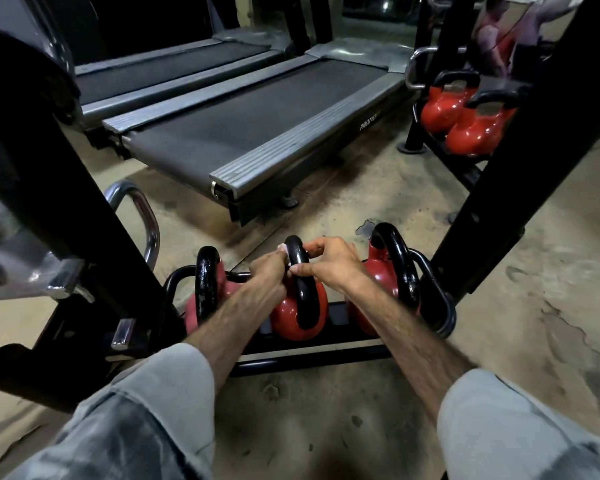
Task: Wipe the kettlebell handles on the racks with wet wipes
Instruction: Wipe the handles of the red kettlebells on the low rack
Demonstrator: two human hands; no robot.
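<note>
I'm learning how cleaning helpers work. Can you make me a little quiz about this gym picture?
1. True or false: both hands are on the middle kettlebell's handle.
2. How many red kettlebells sit on the near rack?
3. What white thing peeks out by the left hand?
A) a wet wipe
B) a sock
C) a cup

Key:
1. True; the right hand grips it too.
2. Three.
3. A, the wet wipe.

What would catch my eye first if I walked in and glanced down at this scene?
Probably the two hands, left hand and right hand, gripping the black handle of the middle red kettlebell on the low rack, a bit of white wipe peeking out. Behind them, a grey treadmill stretches across the floor.
</note>
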